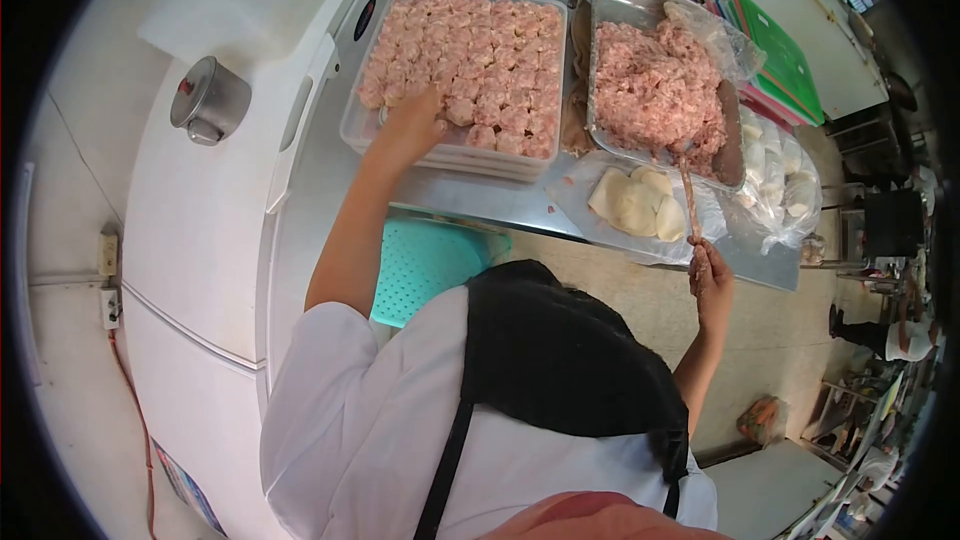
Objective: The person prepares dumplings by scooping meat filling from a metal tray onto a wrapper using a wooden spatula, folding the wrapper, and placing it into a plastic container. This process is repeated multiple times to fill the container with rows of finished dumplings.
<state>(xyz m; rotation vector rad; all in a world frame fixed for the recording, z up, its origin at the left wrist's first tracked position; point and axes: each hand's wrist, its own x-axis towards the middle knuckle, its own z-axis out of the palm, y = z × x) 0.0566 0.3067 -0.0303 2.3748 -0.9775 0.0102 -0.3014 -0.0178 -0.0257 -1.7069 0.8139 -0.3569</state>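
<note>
My left hand [412,127] reaches over the near edge of a clear plastic tray [350,135] packed with rows of open-topped meat dumplings [465,45]. Its fingers are curled around a dumpling [459,112] in the front rows, partly hiding it. My right hand [710,275], smeared with meat, grips a long thin stick-like spatula [690,198]. The tip of this tool rests in pink minced meat [655,80] heaped in a metal pan [740,155]. Between the hands, round pale dumpling wrappers [635,202] lie fanned out on a plastic sheet.
Bagged pale wrappers [775,170] sit right of the pan, near green and pink boards [780,50]. A turquoise perforated basket [430,265] is below the steel table [480,192]. A lidded metal pot [212,100] stands on the white fridge [205,230]. Another person [890,338] is far right.
</note>
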